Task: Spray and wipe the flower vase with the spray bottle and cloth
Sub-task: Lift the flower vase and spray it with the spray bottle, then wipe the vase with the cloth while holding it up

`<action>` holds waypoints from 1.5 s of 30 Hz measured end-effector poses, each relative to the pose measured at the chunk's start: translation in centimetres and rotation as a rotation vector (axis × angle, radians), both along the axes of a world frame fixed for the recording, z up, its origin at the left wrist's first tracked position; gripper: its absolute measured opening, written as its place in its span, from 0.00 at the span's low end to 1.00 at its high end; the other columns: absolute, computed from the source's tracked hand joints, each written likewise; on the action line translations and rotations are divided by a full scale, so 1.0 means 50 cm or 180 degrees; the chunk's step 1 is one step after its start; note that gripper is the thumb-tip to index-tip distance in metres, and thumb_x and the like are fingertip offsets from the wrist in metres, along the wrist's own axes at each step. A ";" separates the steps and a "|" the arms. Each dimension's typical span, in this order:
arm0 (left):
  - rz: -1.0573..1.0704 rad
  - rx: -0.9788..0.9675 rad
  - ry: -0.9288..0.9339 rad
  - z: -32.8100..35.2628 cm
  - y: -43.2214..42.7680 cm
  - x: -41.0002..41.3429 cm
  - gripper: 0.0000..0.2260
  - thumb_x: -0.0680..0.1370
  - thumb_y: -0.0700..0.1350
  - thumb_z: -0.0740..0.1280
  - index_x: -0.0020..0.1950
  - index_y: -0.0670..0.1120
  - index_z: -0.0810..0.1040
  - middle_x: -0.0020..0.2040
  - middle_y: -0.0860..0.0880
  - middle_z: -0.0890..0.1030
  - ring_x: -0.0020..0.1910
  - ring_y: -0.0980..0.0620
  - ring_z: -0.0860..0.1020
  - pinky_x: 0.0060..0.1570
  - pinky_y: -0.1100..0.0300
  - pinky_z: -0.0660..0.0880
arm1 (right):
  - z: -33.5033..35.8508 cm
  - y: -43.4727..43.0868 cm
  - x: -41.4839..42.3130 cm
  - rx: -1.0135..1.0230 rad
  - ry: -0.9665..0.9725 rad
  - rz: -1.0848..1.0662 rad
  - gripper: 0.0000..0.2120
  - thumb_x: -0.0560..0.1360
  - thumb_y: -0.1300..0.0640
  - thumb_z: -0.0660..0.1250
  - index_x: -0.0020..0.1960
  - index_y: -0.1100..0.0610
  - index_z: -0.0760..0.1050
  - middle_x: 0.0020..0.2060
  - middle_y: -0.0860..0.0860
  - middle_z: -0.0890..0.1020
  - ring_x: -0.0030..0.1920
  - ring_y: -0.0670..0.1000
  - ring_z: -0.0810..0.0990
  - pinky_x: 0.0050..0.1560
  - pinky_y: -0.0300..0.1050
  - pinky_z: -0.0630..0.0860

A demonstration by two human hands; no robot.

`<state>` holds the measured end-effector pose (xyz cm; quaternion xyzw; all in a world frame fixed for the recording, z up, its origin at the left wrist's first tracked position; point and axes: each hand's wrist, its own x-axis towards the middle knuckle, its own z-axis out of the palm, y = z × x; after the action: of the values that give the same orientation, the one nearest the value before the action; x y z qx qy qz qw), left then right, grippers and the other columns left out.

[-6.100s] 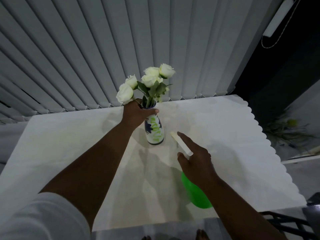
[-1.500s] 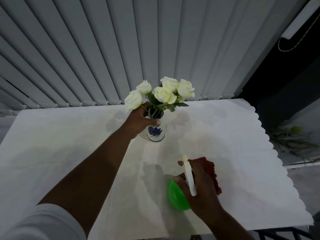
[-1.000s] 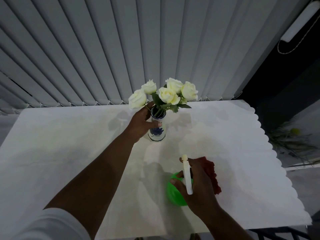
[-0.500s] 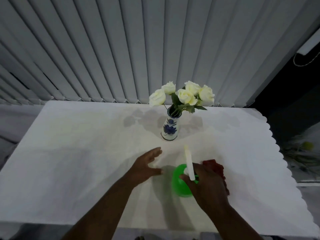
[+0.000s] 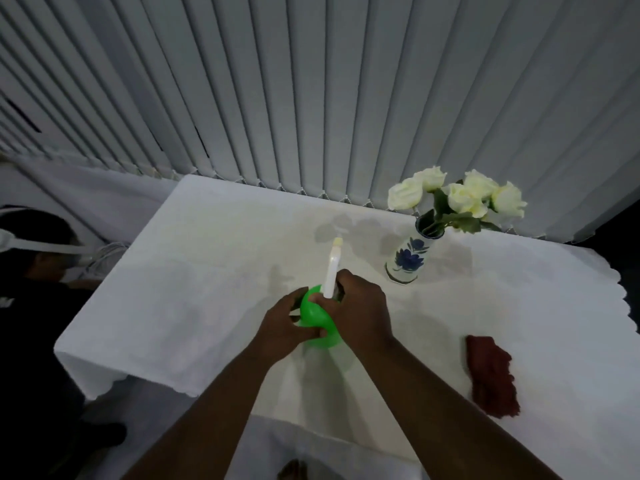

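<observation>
Head cam: both hands are wrapped round the green spray bottle (image 5: 317, 318), left hand (image 5: 282, 329) on its body, right hand (image 5: 360, 315) up by the white nozzle (image 5: 331, 266). The flower vase (image 5: 408, 256) stands untouched to the right and the red cloth (image 5: 491, 374) lies near the table's front edge. I'd swing the nozzle toward the vase first, then spray low, below the roses (image 5: 457, 194).

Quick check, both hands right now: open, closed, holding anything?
Left hand: closed on the green spray bottle, gripping its body.
Right hand: closed on the same spray bottle, up near its white sprayer head.
</observation>
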<state>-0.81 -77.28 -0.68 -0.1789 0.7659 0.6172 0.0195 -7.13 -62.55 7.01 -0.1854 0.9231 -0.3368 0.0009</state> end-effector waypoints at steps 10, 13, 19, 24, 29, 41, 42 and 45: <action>-0.0074 0.0104 -0.0272 -0.049 -0.140 0.006 0.46 0.55 0.53 0.83 0.71 0.52 0.70 0.63 0.49 0.80 0.63 0.48 0.78 0.61 0.49 0.77 | -0.027 -0.127 0.009 -0.0008 0.0035 0.0142 0.20 0.65 0.42 0.75 0.43 0.57 0.77 0.36 0.53 0.83 0.38 0.58 0.81 0.38 0.50 0.76; -0.0231 0.0127 -0.0315 -0.061 -0.151 -0.004 0.45 0.58 0.52 0.82 0.73 0.53 0.68 0.65 0.50 0.79 0.64 0.51 0.77 0.62 0.54 0.77 | -0.029 -0.135 0.005 0.0009 0.0006 0.0112 0.20 0.66 0.41 0.75 0.43 0.57 0.76 0.37 0.53 0.83 0.38 0.57 0.81 0.39 0.50 0.76; -0.0292 0.0119 -0.0316 -0.071 -0.154 -0.007 0.46 0.60 0.54 0.80 0.74 0.55 0.65 0.67 0.50 0.77 0.63 0.54 0.78 0.61 0.53 0.77 | -0.032 -0.128 -0.002 -0.0065 -0.0121 0.0147 0.19 0.67 0.41 0.74 0.46 0.55 0.78 0.39 0.50 0.84 0.39 0.54 0.81 0.40 0.47 0.75; -0.0046 0.0173 -0.0223 -0.066 -0.145 0.010 0.44 0.59 0.53 0.82 0.73 0.54 0.68 0.67 0.51 0.77 0.65 0.52 0.76 0.64 0.49 0.75 | -0.041 -0.067 -0.007 -0.0152 -0.0074 0.0114 0.19 0.67 0.43 0.75 0.49 0.56 0.80 0.42 0.54 0.85 0.42 0.54 0.83 0.43 0.47 0.77; 0.1642 -0.0644 0.0353 -0.005 -0.057 0.084 0.17 0.66 0.43 0.79 0.52 0.46 0.78 0.47 0.48 0.83 0.44 0.52 0.82 0.44 0.65 0.79 | -0.042 0.094 -0.029 -0.0181 -0.0216 -0.0389 0.21 0.68 0.45 0.76 0.54 0.58 0.81 0.47 0.54 0.86 0.46 0.52 0.84 0.49 0.47 0.78; -0.0104 -0.0494 0.0367 0.018 0.245 -0.105 0.16 0.67 0.46 0.78 0.53 0.52 0.79 0.51 0.52 0.84 0.47 0.59 0.81 0.50 0.69 0.75 | -0.161 0.526 -0.007 0.0872 -0.0509 -0.1058 0.14 0.74 0.44 0.63 0.57 0.46 0.77 0.45 0.50 0.83 0.48 0.56 0.81 0.47 0.48 0.79; -0.0100 -0.0551 0.0445 0.027 0.258 -0.141 0.17 0.67 0.46 0.78 0.55 0.49 0.80 0.51 0.50 0.84 0.46 0.59 0.80 0.49 0.71 0.74 | -0.171 0.540 0.004 0.0957 -0.0496 -0.1060 0.16 0.73 0.46 0.66 0.59 0.47 0.77 0.47 0.51 0.83 0.49 0.57 0.80 0.47 0.49 0.79; 0.0014 -0.0556 0.0496 0.049 0.287 -0.245 0.23 0.67 0.46 0.79 0.59 0.46 0.77 0.55 0.49 0.81 0.48 0.58 0.78 0.46 0.75 0.72 | -0.220 0.565 0.032 0.1427 -0.0553 -0.1064 0.23 0.70 0.50 0.73 0.63 0.56 0.77 0.56 0.58 0.81 0.52 0.61 0.78 0.50 0.54 0.80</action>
<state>-13.06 -62.91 1.77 -0.1331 0.8156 0.5602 -0.0571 -5.50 -34.29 -3.98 0.0036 0.9887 -0.1345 0.0654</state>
